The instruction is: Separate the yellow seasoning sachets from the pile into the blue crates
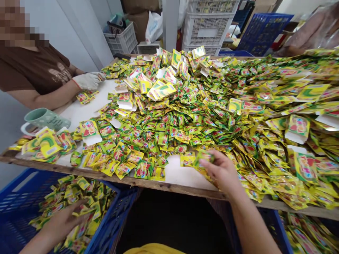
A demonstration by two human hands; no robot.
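Observation:
Small green and yellow packets with a red fruit print [172, 121] lie heaped over the table. At the near edge my right hand [224, 173] pinches a green packet [203, 158] between thumb and fingers. Beside it a yellow packet [187, 159] rests on the white tabletop [177, 173]. My left hand [63, 218] is low at the left, inside a blue crate [16, 192] with many small yellow-green boxes [82, 183]. Its fingers are stretched out and apart over the boxes, with a yellow box [84, 212] lying by the fingertips.
Open yellow boxes [160, 90] lie on the heap. A green mug [46, 118] stands at the left by more boxes [49, 143]. A co-worker's gloved hand [88, 81] is across the corner. White crates [208, 26] stack behind; another crate [283, 233] sits below right.

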